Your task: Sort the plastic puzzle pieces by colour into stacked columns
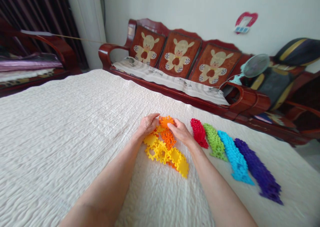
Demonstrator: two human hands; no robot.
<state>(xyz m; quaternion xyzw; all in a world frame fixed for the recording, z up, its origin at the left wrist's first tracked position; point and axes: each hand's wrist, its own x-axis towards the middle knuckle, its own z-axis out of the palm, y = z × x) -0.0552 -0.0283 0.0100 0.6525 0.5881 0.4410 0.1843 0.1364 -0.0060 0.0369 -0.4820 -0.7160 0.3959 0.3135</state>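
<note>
Between my hands, a small pile of yellow interlocking plastic tiles (162, 152) and orange interlocking tiles (168, 139) lies on a white quilted cover. My right hand (182, 132) pinches an orange interlocking tile (165, 121) at the far end of the pile, its thumb lying across the top. My left hand (148, 123) is at the pile's far left side, fingers curled beside that same tile. What those fingers grip, if anything, is hidden by the hand.
To the right lie rows of stacked tiles in red (199, 133), green (215, 142), light blue (235, 157) and purple (258, 171). The quilted cover (75, 130) spreads across the surface. Beyond it stands a wooden sofa (160, 88) with bear cushions, and a small fan (255, 65).
</note>
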